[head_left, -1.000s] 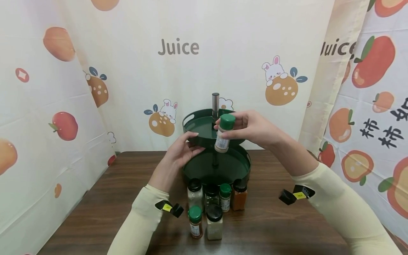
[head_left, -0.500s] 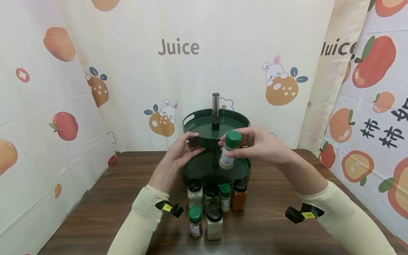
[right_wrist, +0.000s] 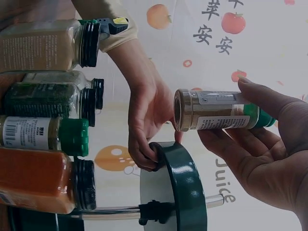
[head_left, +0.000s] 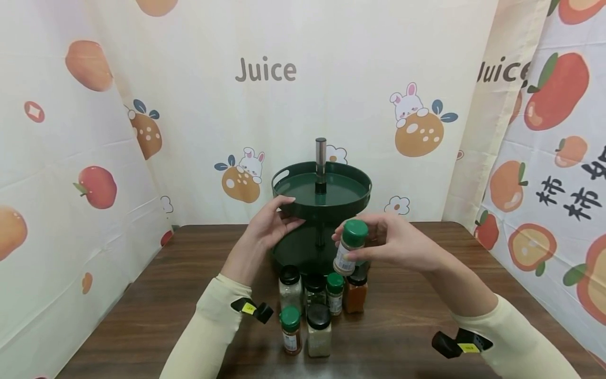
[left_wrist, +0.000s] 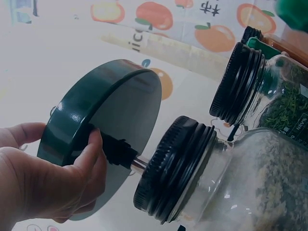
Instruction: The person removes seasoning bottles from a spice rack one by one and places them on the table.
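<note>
My right hand holds a small spice jar with a green lid between thumb and fingers, tilted, in front of the lower tier of a dark green two-tier rack. In the right wrist view that jar shows tan powder and white labels. My left hand grips the left rim of the upper tray, thumb above and fingers beneath, as the left wrist view also shows on the tray. The upper tray holds nothing. Part of the lower tray is hidden behind the jars and my right hand.
Several spice jars stand before the rack: a black-lidded jar of pale contents, a dark herb jar, a green-lidded jar, an orange-red spice jar. Nearer are a green-lidded red jar and a black-lidded beige jar.
My right hand has lowered the green-lidded spice jar from in front of the upper tray, down and slightly right, toward the front jars. My left hand keeps its place on the tray.
</note>
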The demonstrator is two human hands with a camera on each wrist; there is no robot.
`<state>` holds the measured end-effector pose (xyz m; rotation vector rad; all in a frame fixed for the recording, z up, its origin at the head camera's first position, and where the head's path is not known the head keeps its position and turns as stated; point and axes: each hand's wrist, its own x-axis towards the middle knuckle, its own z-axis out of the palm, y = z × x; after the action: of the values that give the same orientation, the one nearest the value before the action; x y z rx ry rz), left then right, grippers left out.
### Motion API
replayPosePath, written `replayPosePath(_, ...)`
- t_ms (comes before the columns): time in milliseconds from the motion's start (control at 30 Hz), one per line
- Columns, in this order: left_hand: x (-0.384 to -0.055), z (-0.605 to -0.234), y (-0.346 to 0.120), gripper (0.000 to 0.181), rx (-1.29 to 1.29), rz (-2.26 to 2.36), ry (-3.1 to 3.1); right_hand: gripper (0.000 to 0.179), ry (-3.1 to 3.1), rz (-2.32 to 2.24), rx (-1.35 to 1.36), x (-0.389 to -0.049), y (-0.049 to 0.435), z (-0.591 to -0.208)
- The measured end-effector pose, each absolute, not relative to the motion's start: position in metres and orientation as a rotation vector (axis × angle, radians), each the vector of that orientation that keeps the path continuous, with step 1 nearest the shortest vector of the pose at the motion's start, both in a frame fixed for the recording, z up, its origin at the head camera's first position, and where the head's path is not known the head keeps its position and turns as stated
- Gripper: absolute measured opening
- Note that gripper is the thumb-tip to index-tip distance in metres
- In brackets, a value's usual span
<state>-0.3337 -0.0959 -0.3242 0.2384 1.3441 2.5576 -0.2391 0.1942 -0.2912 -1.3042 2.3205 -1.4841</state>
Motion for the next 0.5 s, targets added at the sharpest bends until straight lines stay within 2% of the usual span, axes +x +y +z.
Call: replayPosePath(500,-0.333,-0.323,-0.098,0.068,0.221,2.561,1.314,0.035,2.284,-1.515,-1.298,-0.224,0.199,-0.308)
